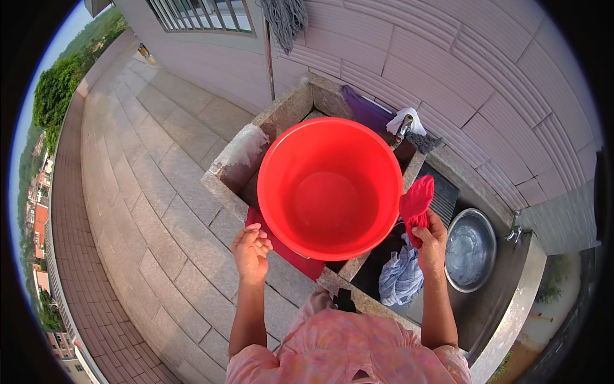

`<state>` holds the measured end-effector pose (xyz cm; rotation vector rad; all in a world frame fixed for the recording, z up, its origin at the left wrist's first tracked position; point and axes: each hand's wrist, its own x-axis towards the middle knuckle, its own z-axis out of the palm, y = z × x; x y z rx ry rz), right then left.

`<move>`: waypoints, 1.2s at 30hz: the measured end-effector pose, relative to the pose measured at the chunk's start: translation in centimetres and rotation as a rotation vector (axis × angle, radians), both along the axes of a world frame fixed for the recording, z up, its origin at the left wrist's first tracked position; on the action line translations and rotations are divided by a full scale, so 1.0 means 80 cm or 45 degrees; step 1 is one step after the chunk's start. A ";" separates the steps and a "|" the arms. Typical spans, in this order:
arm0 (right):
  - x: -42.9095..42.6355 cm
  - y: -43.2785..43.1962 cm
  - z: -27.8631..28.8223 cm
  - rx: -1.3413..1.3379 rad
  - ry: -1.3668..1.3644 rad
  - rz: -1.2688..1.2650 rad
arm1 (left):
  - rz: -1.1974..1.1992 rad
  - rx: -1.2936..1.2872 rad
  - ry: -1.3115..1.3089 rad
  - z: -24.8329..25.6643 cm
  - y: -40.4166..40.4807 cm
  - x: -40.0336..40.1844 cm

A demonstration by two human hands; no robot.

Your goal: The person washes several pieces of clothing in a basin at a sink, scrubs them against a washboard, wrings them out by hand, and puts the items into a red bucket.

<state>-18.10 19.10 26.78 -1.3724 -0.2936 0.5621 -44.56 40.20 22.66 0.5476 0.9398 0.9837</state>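
A large red plastic basin (331,201) rests over the left stone sink, tilted so I look into its bare inside. My right hand (431,240) pinches a small bunched red cloth (417,199) just off the basin's right rim. Below that hand, a wet blue-and-white checked cloth (402,276) lies crumpled in the right sink. My left hand (252,249) hovers at the basin's lower left with loosely curled fingers and nothing in it. Under it, a dark red cloth (292,254) hangs over the sink's front edge, partly hidden by the basin.
A metal bowl of water (470,252) stands in the right sink, near a tap (514,228) and a ribbed washboard (439,192). Behind the basin are another tap (404,128), a white cloth (407,119) and a purple cloth (362,109). A grey mop (286,21) hangs on the wall.
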 end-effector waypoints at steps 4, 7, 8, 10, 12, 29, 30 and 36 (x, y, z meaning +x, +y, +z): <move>-0.014 0.035 0.004 -0.006 -0.048 0.145 | 0.024 0.012 0.032 0.010 -0.006 -0.011; -0.013 0.035 -0.013 -0.098 -0.195 0.147 | -0.059 0.115 0.191 0.016 -0.013 -0.024; -0.013 0.032 -0.014 -0.056 -0.144 0.130 | -0.075 0.132 0.360 0.015 -0.017 -0.023; -0.017 0.026 -0.007 0.051 0.020 0.088 | -0.072 0.159 0.504 0.007 -0.012 -0.021; -0.010 0.010 0.004 0.107 0.067 0.061 | -0.119 0.196 0.604 -0.008 0.001 -0.009; 0.044 -0.186 -0.004 0.237 0.353 -0.866 | -0.380 0.435 0.286 0.048 0.060 0.120; 0.041 -0.193 -0.005 0.238 0.355 -0.899 | -0.378 0.494 0.302 0.062 0.059 0.124; 0.006 -0.221 -0.007 0.256 0.324 -0.985 | -0.465 0.742 0.317 0.178 0.024 0.134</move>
